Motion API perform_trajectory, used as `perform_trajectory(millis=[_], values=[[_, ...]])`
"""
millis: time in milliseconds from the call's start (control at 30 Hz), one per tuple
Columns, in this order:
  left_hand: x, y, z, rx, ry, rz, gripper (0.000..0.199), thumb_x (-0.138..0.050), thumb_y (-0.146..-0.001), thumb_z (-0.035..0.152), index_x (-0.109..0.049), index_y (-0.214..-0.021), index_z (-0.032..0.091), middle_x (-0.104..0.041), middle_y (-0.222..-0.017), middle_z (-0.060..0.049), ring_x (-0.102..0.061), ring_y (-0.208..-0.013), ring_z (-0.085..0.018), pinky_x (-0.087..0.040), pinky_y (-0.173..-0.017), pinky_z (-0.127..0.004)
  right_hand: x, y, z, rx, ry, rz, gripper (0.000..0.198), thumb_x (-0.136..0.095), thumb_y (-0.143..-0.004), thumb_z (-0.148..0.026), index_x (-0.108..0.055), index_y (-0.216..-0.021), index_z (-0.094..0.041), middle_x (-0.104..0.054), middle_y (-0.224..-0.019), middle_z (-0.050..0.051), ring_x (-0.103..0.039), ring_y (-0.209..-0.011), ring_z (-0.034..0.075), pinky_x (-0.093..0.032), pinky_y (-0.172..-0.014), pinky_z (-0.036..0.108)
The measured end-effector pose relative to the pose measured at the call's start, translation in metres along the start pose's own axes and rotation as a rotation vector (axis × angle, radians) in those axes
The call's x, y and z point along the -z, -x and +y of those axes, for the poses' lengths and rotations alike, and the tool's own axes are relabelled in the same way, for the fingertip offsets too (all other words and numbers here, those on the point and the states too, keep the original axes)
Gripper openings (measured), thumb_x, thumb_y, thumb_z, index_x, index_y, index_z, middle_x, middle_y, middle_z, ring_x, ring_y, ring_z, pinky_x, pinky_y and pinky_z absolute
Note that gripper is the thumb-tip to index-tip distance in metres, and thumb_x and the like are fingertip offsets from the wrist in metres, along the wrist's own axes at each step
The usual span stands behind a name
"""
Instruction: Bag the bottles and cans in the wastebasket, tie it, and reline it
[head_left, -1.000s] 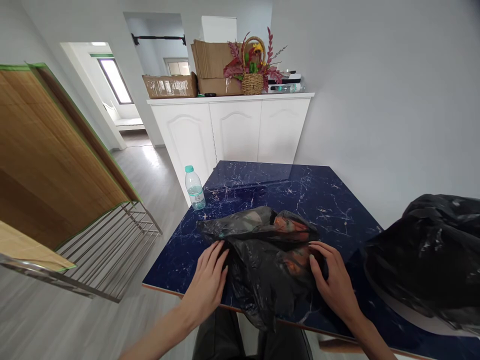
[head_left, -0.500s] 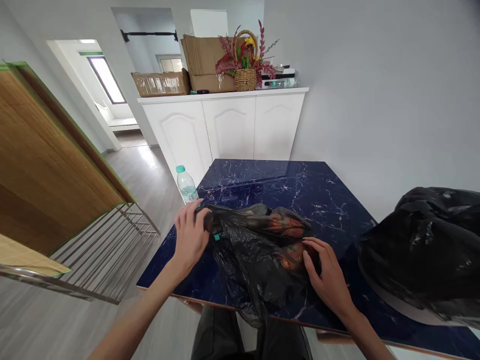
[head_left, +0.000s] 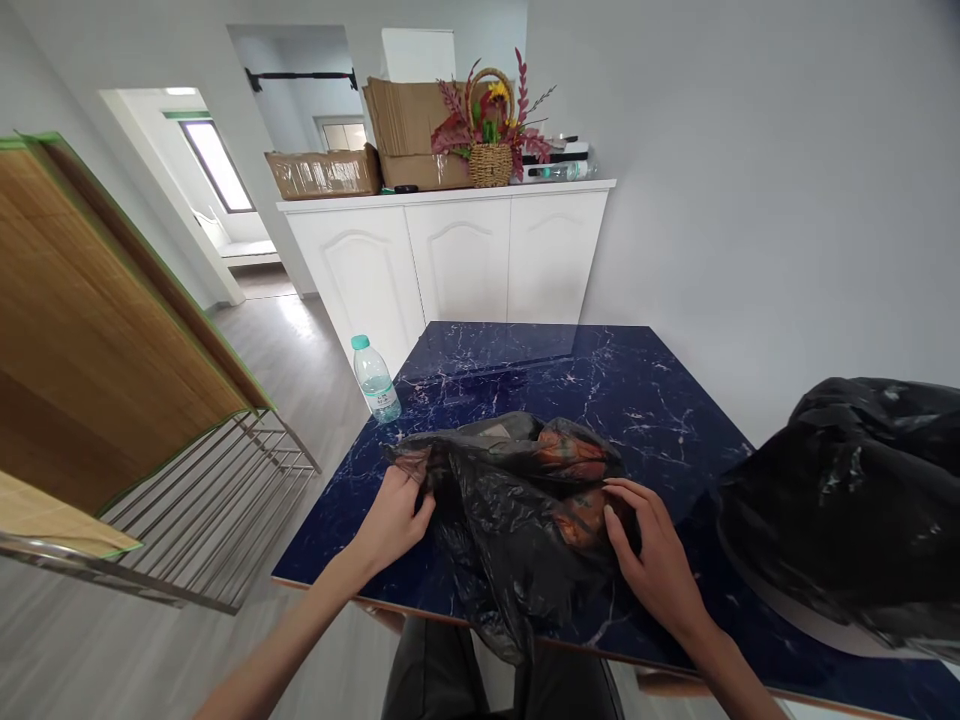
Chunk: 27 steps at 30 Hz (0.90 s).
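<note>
A thin, crumpled black plastic bag (head_left: 517, 520) lies near the front of the dark blue marbled table (head_left: 622, 375). Orange-red rounded items (head_left: 574, 450) show through its right part; their kind is unclear. At the bag's left end, my left hand (head_left: 394, 515) has its fingers inside the mouth, blurred behind the film, with the thumb bent outside. Whatever those fingers hold is hidden. My right hand (head_left: 649, 545) lies against the right side, thumb and fingers curled round the plastic over the lower orange item.
A water bottle (head_left: 376, 380) with a teal cap stands at the table's left edge. On the right is a large black bag (head_left: 847, 510) over a pale round base. Behind are a white cabinet (head_left: 465, 255), cardboard boxes (head_left: 326, 173) and a flower basket (head_left: 491, 165). Left stands a metal rack (head_left: 240, 490).
My left hand has moved down and its fingers have gone into the bag's left end; the dark object it held is no longer visible. My right hand has stayed in place.
</note>
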<state>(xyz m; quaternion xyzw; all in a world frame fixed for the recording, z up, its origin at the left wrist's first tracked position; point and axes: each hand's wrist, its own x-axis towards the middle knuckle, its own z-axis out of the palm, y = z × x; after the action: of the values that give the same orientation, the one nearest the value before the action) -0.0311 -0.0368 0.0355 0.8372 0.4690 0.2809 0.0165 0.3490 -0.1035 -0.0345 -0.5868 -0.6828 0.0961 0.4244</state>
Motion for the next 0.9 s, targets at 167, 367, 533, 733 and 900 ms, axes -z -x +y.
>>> perform_trajectory(millis=[167,367,533,733,900], values=[[-0.018,-0.023,-0.024,-0.092,-0.186,-0.098,0.027,-0.063,-0.098,0.032,-0.075,-0.118,0.018,-0.074,-0.131,-0.018,-0.066,-0.128,-0.038,-0.053,-0.11,-0.057,-0.002,-0.001,0.002,-0.015,-0.004,-0.003,0.035,-0.046,-0.111,-0.047,-0.053,-0.142,-0.031,-0.057,-0.144,0.012,-0.056,-0.136,0.034,-0.053,-0.111,0.057],[0.01,-0.02,-0.014,-0.133,-0.215,-0.114,0.028,-0.052,-0.106,0.032,-0.075,-0.117,0.02,-0.078,-0.123,-0.015,-0.072,-0.119,-0.036,-0.057,-0.104,-0.052,-0.004,-0.001,0.001,-0.017,-0.012,-0.014,0.035,-0.046,-0.112,-0.047,-0.053,-0.143,-0.033,-0.057,-0.145,0.011,-0.056,-0.137,0.034,-0.052,-0.112,0.059],[0.089,-0.001,0.012,0.037,-0.168,-0.15,0.035,-0.052,-0.106,0.048,-0.074,-0.114,0.023,-0.08,-0.092,-0.007,-0.076,-0.082,-0.027,-0.059,-0.076,-0.036,-0.005,0.001,0.003,-0.051,-0.01,-0.035,0.037,-0.046,-0.111,-0.051,-0.054,-0.143,-0.034,-0.056,-0.147,0.012,-0.056,-0.138,0.035,-0.053,-0.109,0.059],[0.189,0.015,0.018,0.433,0.063,0.255,0.046,-0.065,-0.09,0.069,-0.074,-0.107,0.028,-0.078,-0.096,-0.001,-0.073,-0.083,-0.024,-0.057,-0.072,-0.03,-0.004,0.003,0.004,-0.042,-0.013,-0.019,0.037,-0.046,-0.11,-0.053,-0.055,-0.14,-0.033,-0.058,-0.144,0.012,-0.057,-0.137,0.036,-0.051,-0.11,0.061],[0.224,-0.006,-0.001,0.594,-0.103,0.447,0.05,-0.067,-0.087,0.071,-0.075,-0.108,0.026,-0.074,-0.089,-0.001,-0.067,-0.077,-0.021,-0.051,-0.072,-0.03,-0.004,0.004,0.004,-0.053,-0.016,-0.018,0.039,-0.045,-0.11,-0.054,-0.056,-0.14,-0.031,-0.058,-0.143,0.012,-0.057,-0.135,0.037,-0.052,-0.108,0.06]])
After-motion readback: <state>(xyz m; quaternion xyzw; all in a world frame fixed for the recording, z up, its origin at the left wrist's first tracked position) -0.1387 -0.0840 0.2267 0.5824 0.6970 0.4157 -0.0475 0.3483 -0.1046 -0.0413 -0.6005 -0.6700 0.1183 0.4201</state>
